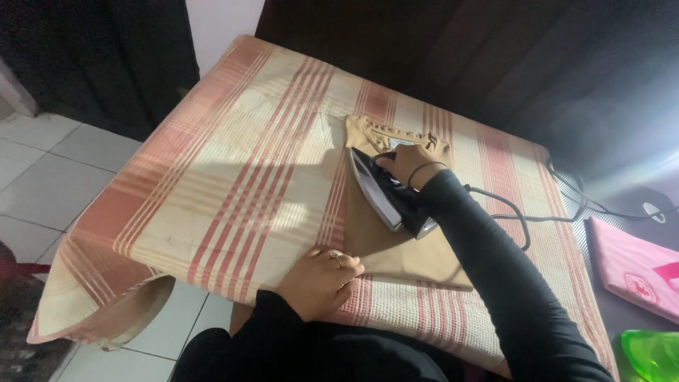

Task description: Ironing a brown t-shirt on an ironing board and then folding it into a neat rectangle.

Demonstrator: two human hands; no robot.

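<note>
Dim room, white tiled floor (42, 177) on the left, dark curtains behind. A counter is standing in the middle, draped in a cream cloth with red stripes (233, 163) that is hanging over the near-left corner; the cloth is serving as padding for pressing. A tan garment (396, 240) is lying flat on it, right of centre, neckline pointing to the far side, spread smooth so the iron can be sliding over it. A pink folded fabric (629, 265) is waiting off to the right, well apart from the garment, with a green plastic thing (651, 354) near it at the bottom corner. The electric iron (385, 191) is tilting on the garment, soleplate partly showing, its black cord (537, 212) trailing right, out of the way. Right hand (407, 161) is wrapping closed around the iron's handle. Left hand (322, 279), ring on one finger, is pressing down with curled fingers at the garment's near-left edge, pinning it, gripping nothing I can see.
</note>
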